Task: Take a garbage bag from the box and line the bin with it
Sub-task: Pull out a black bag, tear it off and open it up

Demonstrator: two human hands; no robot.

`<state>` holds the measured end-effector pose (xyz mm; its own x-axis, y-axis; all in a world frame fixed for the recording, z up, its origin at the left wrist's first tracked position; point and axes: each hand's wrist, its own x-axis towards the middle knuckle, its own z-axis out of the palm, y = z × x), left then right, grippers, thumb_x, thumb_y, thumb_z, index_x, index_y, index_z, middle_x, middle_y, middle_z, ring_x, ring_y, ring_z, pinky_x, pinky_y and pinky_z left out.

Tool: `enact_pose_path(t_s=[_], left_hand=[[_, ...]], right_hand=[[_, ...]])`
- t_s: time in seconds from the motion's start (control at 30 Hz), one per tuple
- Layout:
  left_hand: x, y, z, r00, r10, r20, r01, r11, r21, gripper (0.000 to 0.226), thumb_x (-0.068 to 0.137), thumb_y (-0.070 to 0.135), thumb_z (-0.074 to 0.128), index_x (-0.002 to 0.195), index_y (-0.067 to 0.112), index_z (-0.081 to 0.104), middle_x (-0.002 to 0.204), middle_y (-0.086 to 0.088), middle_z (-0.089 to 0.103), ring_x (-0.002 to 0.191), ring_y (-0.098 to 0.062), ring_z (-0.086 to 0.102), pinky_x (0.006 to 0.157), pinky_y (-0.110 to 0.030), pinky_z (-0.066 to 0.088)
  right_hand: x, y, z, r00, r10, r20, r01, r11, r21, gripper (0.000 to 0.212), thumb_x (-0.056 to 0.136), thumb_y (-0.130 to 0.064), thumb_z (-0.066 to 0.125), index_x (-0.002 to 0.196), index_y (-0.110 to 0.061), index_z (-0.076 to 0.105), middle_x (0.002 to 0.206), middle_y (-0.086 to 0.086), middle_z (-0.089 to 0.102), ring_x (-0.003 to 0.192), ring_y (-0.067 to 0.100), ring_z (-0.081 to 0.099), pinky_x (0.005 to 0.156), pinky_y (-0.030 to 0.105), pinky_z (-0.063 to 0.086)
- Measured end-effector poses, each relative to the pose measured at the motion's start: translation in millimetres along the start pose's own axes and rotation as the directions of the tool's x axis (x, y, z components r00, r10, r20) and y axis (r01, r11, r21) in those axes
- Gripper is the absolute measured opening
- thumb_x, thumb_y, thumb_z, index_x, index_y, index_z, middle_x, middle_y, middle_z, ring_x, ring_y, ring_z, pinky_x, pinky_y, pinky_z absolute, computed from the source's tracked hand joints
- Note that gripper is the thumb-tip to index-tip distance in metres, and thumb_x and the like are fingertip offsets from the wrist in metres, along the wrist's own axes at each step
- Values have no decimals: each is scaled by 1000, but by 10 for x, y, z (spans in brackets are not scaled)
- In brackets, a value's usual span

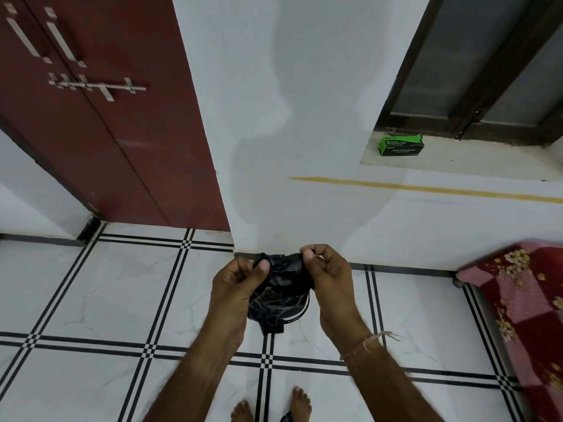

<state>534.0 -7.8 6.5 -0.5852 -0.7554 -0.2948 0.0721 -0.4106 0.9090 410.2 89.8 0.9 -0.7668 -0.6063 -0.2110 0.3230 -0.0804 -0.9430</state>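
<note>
Two bare feet (300,402) stand on the white floor (106,293) with its black double lines, below and nearer than the fingers (262,266). Both forearms reach forward, and a pink thread (365,345) is tied round the right wrist. One crumpled black garbage bag (280,296) hangs between the hands. The left hand (237,284) pinches its upper left edge between thumb and curled fingers, and the right hand (329,278) pinches the upper right edge the same way, so both sets of fingers are closed narrow on the plastic. The rest of the bag droops below them, clear of the floor. Well beyond the fingers and up to their right, one green box (401,145) sits on a window ledge (457,156), just under a dark-framed window (475,71). Between the fingers and the box there is only white wall (304,117). Up to the left of the fingers is one maroon double door (106,132) with two metal handles and one sliding bolt. To the right of the fingers, one bed (524,300) with a red and pink flowered cover juts in.
</note>
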Motion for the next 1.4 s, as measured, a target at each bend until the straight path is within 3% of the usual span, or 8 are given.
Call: enact_pose_path(t_s=[0.17, 0.33, 0.43, 0.5, 0.67, 1.03, 1.27, 1.4], left_hand=[[43, -93, -60, 995, 57, -78, -57, 998, 3, 17, 101, 18, 57, 97, 9, 71, 92, -7, 76, 87, -17, 72, 70, -24, 56], [80, -180, -60, 982, 39, -183, -33, 999, 37, 13, 103, 15, 56, 106, 13, 68, 101, -5, 74, 97, -23, 68, 76, -27, 56], [-39, -237, -25, 907, 245, -344, -92, 910, 405, 26, 92, 38, 70, 110, 26, 57, 110, 7, 60, 108, -20, 58, 88, -35, 50], [-174, -193, 38, 881, 381, -279, -214, 849, 483, 26, 89, 45, 69, 104, 27, 59, 103, 8, 62, 99, -18, 59, 84, -41, 51], [-275, -86, 350, 985, 165, 46, -171, 970, 172, 24, 93, 27, 69, 110, 10, 72, 105, -6, 77, 105, -16, 72, 91, -32, 58], [-136, -133, 353, 995, -71, -66, 55, 974, -220, 28, 91, 18, 67, 105, -6, 70, 87, -12, 76, 77, -15, 73, 66, -25, 58], [-145, -108, 386, 994, 41, -103, -44, 999, -32, 17, 94, 16, 68, 99, 2, 77, 95, -16, 78, 86, -22, 76, 75, -32, 60], [-151, -76, 450, 993, -2, -119, -13, 993, -118, 20, 94, 15, 66, 100, -1, 76, 91, -17, 78, 78, -22, 75, 69, -29, 60]], right_hand=[[-57, -97, -84, 969, 19, 245, -12, 1000, -28, 17, 98, -6, 64, 110, -2, 74, 98, 18, 78, 91, 24, 75, 79, 28, 57], [-107, -90, -50, 977, -1, 214, 15, 998, -64, 7, 92, 1, 69, 92, 4, 75, 85, 14, 77, 80, 20, 73, 73, 25, 57], [-80, -95, -66, 986, -20, 164, 28, 998, -50, 9, 90, -3, 73, 84, 4, 71, 83, 19, 73, 78, 24, 70, 72, 29, 58], [-74, -100, -60, 990, -6, 143, 8, 1000, -16, 19, 88, -9, 78, 78, -1, 65, 81, 23, 64, 76, 28, 64, 69, 31, 55], [-118, -70, 31, 975, 149, 162, -177, 969, 171, 21, 84, -20, 77, 73, -10, 62, 73, 15, 61, 66, 22, 60, 63, 31, 55], [-138, -85, 65, 966, 197, 167, -232, 946, 225, 15, 96, -14, 64, 93, -1, 70, 75, 6, 69, 70, 12, 65, 71, 22, 59], [-139, -120, 50, 988, 57, 140, -68, 995, 77, 25, 94, -9, 69, 101, 14, 66, 79, 10, 71, 69, 14, 64, 65, 26, 55], [-104, -138, 40, 989, 78, 126, -90, 992, 87, 17, 97, -12, 65, 86, -1, 70, 78, 10, 68, 64, 13, 59, 60, 25, 50]])
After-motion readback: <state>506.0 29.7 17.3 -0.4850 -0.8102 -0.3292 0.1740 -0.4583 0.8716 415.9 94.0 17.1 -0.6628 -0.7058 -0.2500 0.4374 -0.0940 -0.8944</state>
